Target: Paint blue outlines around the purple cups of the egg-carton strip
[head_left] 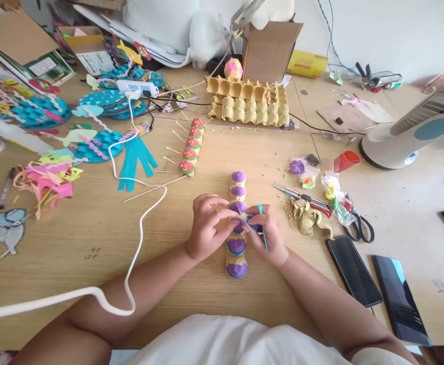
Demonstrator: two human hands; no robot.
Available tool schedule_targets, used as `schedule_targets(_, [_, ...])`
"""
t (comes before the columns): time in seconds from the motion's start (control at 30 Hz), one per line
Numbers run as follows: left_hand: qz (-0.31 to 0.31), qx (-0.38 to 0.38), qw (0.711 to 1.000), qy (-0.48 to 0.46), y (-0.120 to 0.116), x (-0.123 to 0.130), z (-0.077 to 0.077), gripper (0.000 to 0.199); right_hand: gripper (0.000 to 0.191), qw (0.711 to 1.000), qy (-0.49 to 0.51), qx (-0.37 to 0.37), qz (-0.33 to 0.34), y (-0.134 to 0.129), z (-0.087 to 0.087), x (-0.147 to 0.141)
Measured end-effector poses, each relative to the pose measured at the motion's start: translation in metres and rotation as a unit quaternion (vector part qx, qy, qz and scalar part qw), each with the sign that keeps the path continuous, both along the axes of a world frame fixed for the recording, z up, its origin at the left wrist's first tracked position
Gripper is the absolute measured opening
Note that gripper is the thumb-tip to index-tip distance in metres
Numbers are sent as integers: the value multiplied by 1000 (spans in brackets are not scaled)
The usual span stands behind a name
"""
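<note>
An egg-carton strip [237, 246] with several purple-topped bumps runs away from me across the table, some bumps edged in blue. Over its middle, my left hand [211, 223] has thumb and index finger pinched near a purple bump; what lies between those fingertips is too small to name. My right hand [266, 234] is at the strip's right side, its fingers holding a thin blue tool [263, 228]. A darker blue lump [252, 222] shows partly behind its fingers. The fingertips of both hands nearly meet.
A red-and-green carton caterpillar [191, 147] lies further back. At right are a utility knife [305, 199], scissors [361, 225], two phones [353, 271] and a white fan [415, 126]. A white cable [141, 228] crosses the left side. Egg cartons [250, 109] stand behind.
</note>
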State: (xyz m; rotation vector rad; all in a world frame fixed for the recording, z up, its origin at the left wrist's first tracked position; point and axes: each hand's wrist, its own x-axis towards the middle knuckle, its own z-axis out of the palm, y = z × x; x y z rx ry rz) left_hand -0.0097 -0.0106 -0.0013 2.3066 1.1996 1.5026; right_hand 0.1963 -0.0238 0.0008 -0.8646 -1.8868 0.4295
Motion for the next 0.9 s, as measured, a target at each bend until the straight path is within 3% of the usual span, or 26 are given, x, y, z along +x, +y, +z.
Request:
schedule_targets(0.33, [8, -11, 1000, 11, -2, -2, 0, 2, 13, 999, -18, -34, 5, -2, 1, -1])
schedule_targets(0.53, [-8, 13, 1000, -6, -2, 0, 4, 7, 13, 999, -12, -27, 19, -1, 3, -3])
schedule_targets(0.9, [16, 9, 1000, 18, -3, -2, 3, 9, 13, 999, -20, -29, 23, 0, 1, -4])
